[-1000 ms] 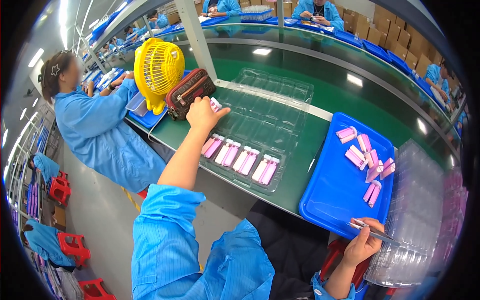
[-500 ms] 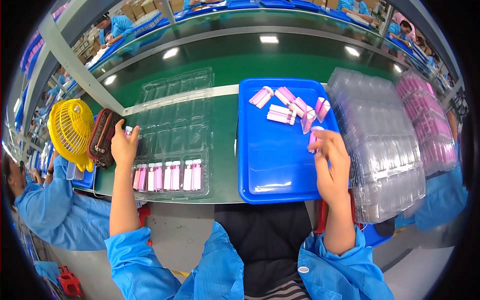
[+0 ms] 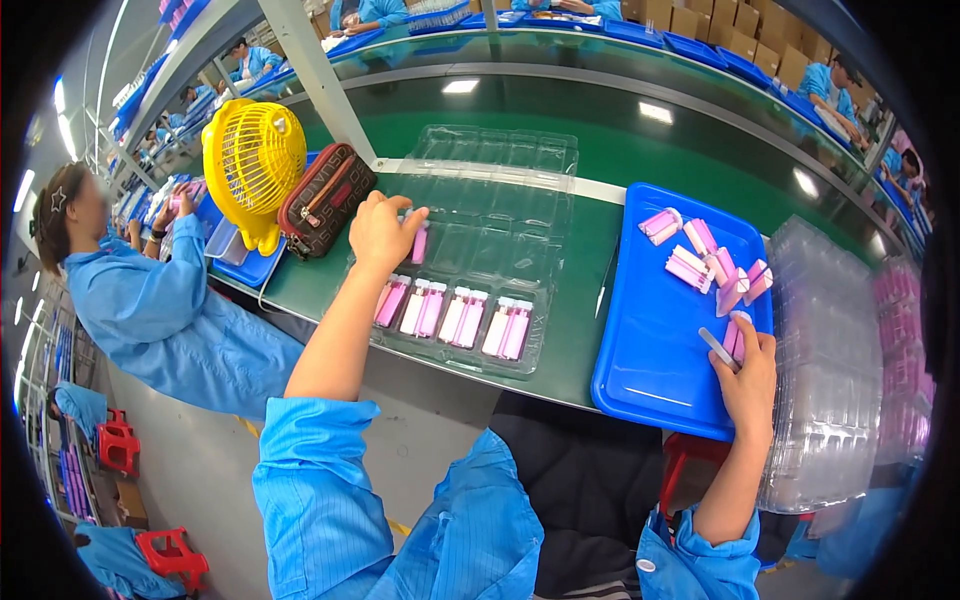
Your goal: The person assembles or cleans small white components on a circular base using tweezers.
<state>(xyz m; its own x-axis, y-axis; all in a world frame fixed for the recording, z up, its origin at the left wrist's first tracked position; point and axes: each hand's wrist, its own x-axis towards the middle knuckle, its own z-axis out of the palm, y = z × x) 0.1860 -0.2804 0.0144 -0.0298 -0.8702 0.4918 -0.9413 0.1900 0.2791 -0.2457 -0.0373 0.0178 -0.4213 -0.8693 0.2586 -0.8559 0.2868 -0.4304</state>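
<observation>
My left hand (image 3: 385, 235) is over the left side of a clear plastic blister tray (image 3: 485, 240), thumb and forefinger apart. Just beside the thumb, a small pink tube (image 3: 420, 245) lies in a compartment of the second row. The front row holds several pink-and-white tube pairs (image 3: 463, 317). Over the right side of a blue tray (image 3: 655, 370), my right hand (image 3: 752, 385) is closed on a pink-and-white tube (image 3: 738, 335). A pale flat strip (image 3: 717, 347) juts from its fingertips. Several loose pink-and-white tubes (image 3: 690, 268) lie at the blue tray's far end.
Right of the blue tray rises a stack of clear blister trays (image 3: 825, 380), with pink filled packs (image 3: 905, 340) beyond. A brown patterned pouch (image 3: 325, 200) and a yellow fan (image 3: 255, 165) stand at the left. A co-worker (image 3: 150, 280) sits at left; red stools (image 3: 172, 555) stand behind.
The view has swung left, so the table sits further right. My left hand has drawn its fingers in beside the pink tube. A pale strip now shows at my right fingertips.
</observation>
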